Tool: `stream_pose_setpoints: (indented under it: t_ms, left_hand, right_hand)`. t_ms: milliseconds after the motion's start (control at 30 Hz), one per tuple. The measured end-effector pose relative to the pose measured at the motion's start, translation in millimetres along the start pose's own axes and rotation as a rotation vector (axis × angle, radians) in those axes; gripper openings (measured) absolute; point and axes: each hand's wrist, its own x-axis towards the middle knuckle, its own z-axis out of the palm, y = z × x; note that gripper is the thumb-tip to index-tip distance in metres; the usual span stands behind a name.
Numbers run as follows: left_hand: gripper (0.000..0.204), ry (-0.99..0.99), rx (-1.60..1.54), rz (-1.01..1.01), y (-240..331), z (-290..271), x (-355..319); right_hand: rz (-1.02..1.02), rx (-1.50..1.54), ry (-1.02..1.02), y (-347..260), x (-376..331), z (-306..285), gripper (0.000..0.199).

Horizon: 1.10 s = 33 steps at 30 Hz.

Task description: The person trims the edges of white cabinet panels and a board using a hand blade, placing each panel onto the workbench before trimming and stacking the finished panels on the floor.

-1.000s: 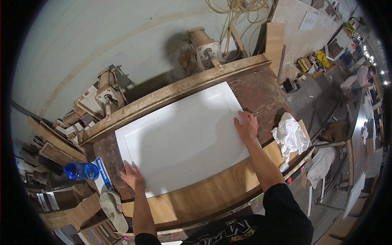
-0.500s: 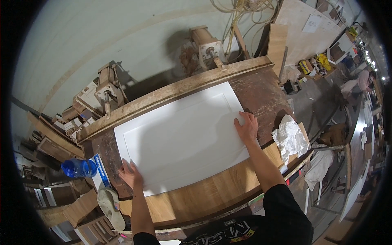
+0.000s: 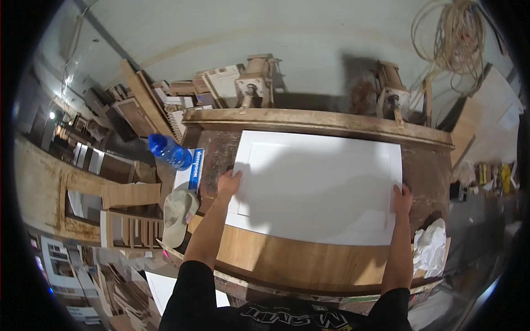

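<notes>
A white flat panel (image 3: 317, 185) with a recessed middle lies on a worn wooden workbench (image 3: 309, 265). My left hand (image 3: 228, 182) grips the panel's left edge, fingers curled over it. My right hand (image 3: 402, 198) holds the panel's right edge the same way. Both forearms reach in from the lower edge of the view.
A blue plastic bottle (image 3: 169, 150) and a beige cap (image 3: 178, 215) sit left of the bench, by a blue-and-white box (image 3: 191, 168). White rags (image 3: 431, 246) lie at the right corner. Wooden frames (image 3: 110, 198) stack on the left; machines (image 3: 255, 78) and coiled cord (image 3: 455, 38) line the back wall.
The view has swung so the panel now lies square in front of me. My hands have shifted from its near corners to its left and right edges.
</notes>
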Motion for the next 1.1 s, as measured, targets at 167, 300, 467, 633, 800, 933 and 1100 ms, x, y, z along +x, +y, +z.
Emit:
stream_pose_setpoints:
  t_ms: [167,300,467,633,800,933,1100]
  left_hand:
    - [0.038,-0.123,-0.341,0.126,-32.3,-8.9,4.0]
    - [0.041,-0.105,-0.575,-0.001,-41.9,-70.8,-28.2]
    - [0.06,-0.286,-1.154,-0.302,1.0,-198.8,-136.8]
    - [0.065,-0.465,-1.199,-0.244,-68.7,-235.4,-208.1]
    - [0.066,-0.734,-1.315,-0.228,-113.2,-279.7,-285.5]
    - [0.057,-0.95,-0.988,-0.336,-161.8,-263.7,-326.6]
    - [0.067,-0.562,-0.782,0.004,-249.5,-146.2,-369.8]
  right_hand:
    - [-0.136,-0.02,0.096,18.0,9.6,3.9,0.04]
    - [0.008,0.718,-0.063,-56.9,-42.8,-48.2,0.037]
    - [-0.007,0.752,-0.019,-83.4,-145.2,-147.3,0.055]
    - [0.149,0.785,0.041,-50.5,-227.9,-209.6,0.067]
    - [0.275,1.197,-0.595,-9.9,-295.9,-270.8,0.08]
    - [0.468,0.535,-0.595,22.9,-322.1,-275.2,0.077]
    - [0.407,0.582,-0.714,62.7,-386.6,-208.4,0.061]
